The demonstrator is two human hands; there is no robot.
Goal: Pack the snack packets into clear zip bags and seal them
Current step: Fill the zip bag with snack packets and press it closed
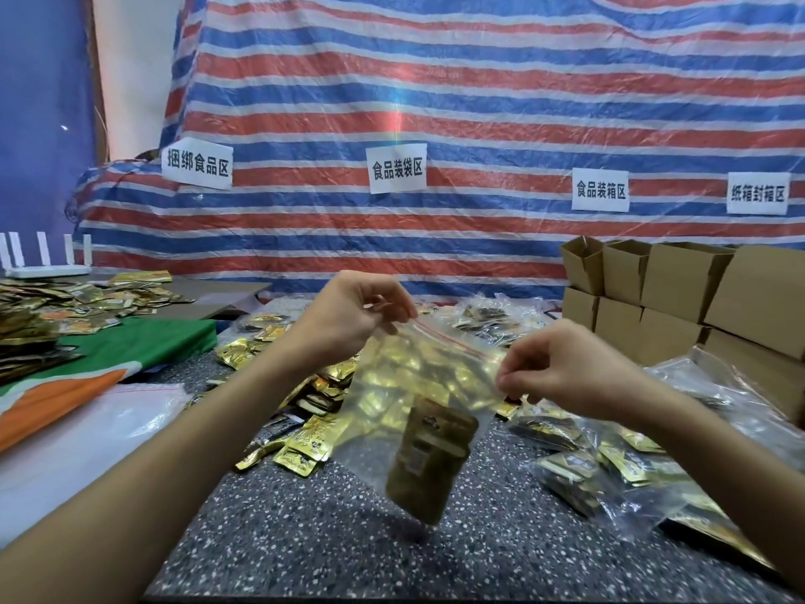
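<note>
At the far left of the speckled grey stone bench [305, 551], a white router with upright antennas [43, 268] stands behind a heap of flat gold foil snack packets [78, 303]. Part of that heap lies on a green and orange cloth [143, 346]. Just in front of the cloth we see a flat stack of empty clear plastic bags [100, 429].

Our left hand [353, 318] is raised above the bench, its grip pinched on the upper left corner of a clear plastic zip bag with a red seal line [392, 398]. The bag hangs tilted in the air between our hands, with a dark brown foil snack packet [431, 459] low inside it. We cannot tell whether the seal is pressed closed. Below and behind the bag, a loose pile of gold foil packets [305, 442] lies on the bench.

Our right hand [562, 368] has its grip pinched on the bag's right corner at the seal. Further right lie filled clear bags of packets [610, 468], and behind them are stacked brown cardboard boxes [675, 289].
</note>
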